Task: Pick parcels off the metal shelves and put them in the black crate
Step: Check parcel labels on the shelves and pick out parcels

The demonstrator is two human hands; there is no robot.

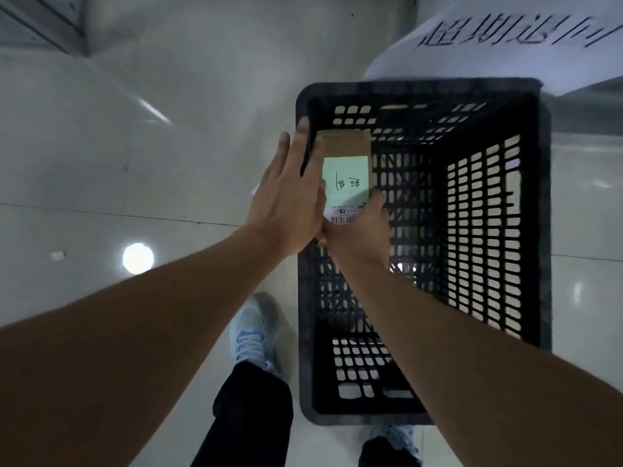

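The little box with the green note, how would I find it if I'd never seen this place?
Look for the big black crate with holes in its walls, standing on the shiny pale floor. Over its left rim, two hands meet: the left hand lies flat against a small brown cardboard parcel and the right hand grips its near end. It alone bears a pale green sticky note with handwriting.

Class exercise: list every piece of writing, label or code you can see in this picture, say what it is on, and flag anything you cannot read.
Green sticky note on the cardboard parcel: two handwritten Chinese characters and a stroke, upside down, not surely readable.
Barcode label on the parcel: print too small.
White sheet beyond the black crate: large Chinese characters, upside down, blurred.
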